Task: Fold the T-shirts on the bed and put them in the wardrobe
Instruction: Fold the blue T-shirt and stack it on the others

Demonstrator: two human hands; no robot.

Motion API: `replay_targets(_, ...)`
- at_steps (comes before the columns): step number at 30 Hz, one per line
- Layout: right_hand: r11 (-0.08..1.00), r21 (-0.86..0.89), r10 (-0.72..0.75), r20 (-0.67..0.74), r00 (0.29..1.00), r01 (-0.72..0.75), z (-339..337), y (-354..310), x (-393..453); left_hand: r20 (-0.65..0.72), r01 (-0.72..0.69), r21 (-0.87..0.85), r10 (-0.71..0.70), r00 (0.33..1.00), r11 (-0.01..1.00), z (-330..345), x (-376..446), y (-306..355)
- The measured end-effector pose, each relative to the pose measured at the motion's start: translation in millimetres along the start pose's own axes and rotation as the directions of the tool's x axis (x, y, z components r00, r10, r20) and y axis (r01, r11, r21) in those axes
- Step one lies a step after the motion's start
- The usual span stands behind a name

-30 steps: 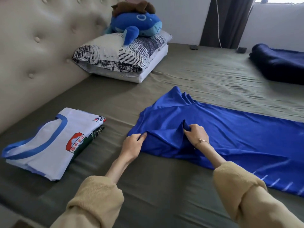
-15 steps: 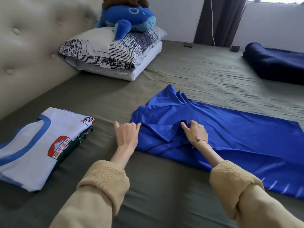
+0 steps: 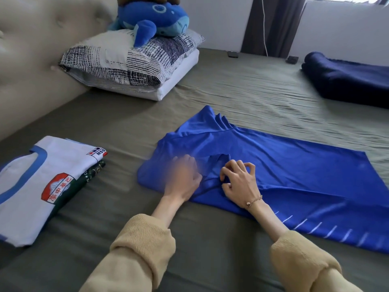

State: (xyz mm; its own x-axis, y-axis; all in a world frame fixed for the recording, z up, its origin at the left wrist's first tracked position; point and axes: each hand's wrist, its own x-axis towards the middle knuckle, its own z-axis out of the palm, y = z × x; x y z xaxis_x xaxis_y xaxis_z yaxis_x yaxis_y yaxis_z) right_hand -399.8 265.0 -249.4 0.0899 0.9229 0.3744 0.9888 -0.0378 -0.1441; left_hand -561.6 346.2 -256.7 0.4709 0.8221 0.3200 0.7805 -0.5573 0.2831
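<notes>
The right hand [image 3: 239, 182] pinches a fold of the blue T-shirt [image 3: 284, 175] to tuck the sleeve, while the blurred left hand [image 3: 183, 178], grip unclear, rests on it near the bed's [image 3: 210, 114] front edge.

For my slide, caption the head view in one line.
Both hands work a fold in the blue T-shirt on the bed, beside the folded white T-shirt.

Both forearms reach forward from rolled-up tan knitted sleeves, bare from mid-forearm to the fingers; the left hand [image 3: 182, 179] is smeared by motion blur, palm down, its fingers pointing away from the body, and how they lie cannot be told. The right hand [image 3: 239, 183] is sharp, just beside the left, its back upward; its fingers [image 3: 226, 168] are curled and its thumb tucked inward; a thin gold chain bracelet [image 3: 253, 201] circles the wrist.
</notes>
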Motion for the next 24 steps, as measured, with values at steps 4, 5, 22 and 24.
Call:
replay_targets(4,0.995,-0.096,0.02,-0.075,0.997,-0.027,0.8,0.3,-3.4,-0.086,0.107,-0.037,-0.109,0.99,0.994,1.0,11.2,-6.5)
replay_targets(5,0.99,-0.138,0.007,-0.075,0.997,-0.017,1.1,-2.1,-4.8,-0.137,0.188,-0.113,-0.203,0.97,0.976,-0.8,17.4,-5.1)
replay_targets(22,0.966,-0.095,0.259,0.314,0.914,-0.241,8.8,8.2,-5.8,0.18,0.043,0.005,-0.043,0.983,0.999,10.6,16.6,5.3)
replay_targets(24,0.958,-0.086,0.287,0.298,0.911,-0.273,0.6,20.4,-11.7,0.233,-0.023,0.024,0.017,0.972,0.999,11.3,10.7,17.7)
